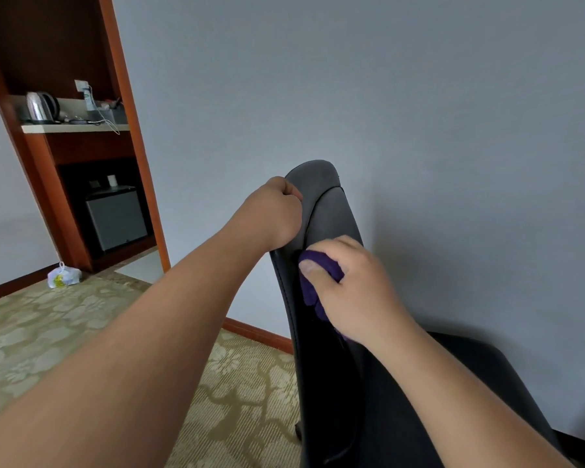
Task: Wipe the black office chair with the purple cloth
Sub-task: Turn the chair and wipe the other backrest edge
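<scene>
The black office chair (331, 211) stands close in front of me, seen from its edge, with the backrest rising at centre and the seat running off to the lower right. My left hand (272, 211) grips the upper left edge of the backrest. My right hand (352, 285) presses the bunched purple cloth (309, 292) against the backrest a little below the left hand. Most of the cloth is hidden under my fingers.
A grey wall stands right behind the chair. To the left is a wooden alcove with a kettle (41, 104) on a shelf and a small fridge (115, 217) below. A white plastic bag (63, 275) lies on the patterned carpet (81, 315).
</scene>
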`<state>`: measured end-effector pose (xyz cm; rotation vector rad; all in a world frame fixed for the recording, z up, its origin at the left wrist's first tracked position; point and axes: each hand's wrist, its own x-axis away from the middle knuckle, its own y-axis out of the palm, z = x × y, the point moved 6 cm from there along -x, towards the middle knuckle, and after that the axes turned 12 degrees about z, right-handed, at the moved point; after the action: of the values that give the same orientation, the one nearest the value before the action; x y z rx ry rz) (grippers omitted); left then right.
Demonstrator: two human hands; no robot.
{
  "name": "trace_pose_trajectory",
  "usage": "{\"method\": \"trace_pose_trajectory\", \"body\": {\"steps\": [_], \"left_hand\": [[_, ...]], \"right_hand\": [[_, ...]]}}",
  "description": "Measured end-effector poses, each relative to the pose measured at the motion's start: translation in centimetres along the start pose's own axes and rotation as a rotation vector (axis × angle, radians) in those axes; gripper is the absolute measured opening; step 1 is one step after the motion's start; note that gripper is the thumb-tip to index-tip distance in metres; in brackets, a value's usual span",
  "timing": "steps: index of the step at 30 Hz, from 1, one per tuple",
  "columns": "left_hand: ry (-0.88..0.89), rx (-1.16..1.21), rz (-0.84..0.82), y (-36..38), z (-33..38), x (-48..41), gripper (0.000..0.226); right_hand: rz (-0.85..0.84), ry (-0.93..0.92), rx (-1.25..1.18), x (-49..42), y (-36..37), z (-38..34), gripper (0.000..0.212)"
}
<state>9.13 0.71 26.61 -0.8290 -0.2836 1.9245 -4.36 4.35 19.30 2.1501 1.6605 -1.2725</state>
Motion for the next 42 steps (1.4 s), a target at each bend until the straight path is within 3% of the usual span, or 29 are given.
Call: {"method": "trace_pose_trajectory", "body": {"steps": [6, 13, 19, 29, 42], "left_hand": [[0.02, 0.015, 0.007, 0.0, -0.4, -0.4, 0.026], [0.026, 0.025, 0.001, 0.0, -0.6, -0.3, 0.025], [0.01, 0.043, -0.014, -0.5, -0.5, 0.2, 0.028], [-0.019, 0.031, -0.03, -1.3, 0.5, 2.5, 0.035], [-0.022, -0.013, -0.014, -1.2, 1.1, 2.6, 0.035]], "right_hand": [[-0.124, 0.113, 0.069, -5.1, 0.9, 0.9, 0.008], [-0.108, 0.121, 0.241, -8.3, 2.2, 2.0, 0.007], [-0.197, 0.068, 0.275, -5.7, 1.4, 0.7, 0.025], [-0.192, -0.005, 0.219, 0.8, -1.4, -2.1, 0.023], [-0.205, 0.033, 0.322, -0.8, -2.2, -2.8, 0.016]]}}
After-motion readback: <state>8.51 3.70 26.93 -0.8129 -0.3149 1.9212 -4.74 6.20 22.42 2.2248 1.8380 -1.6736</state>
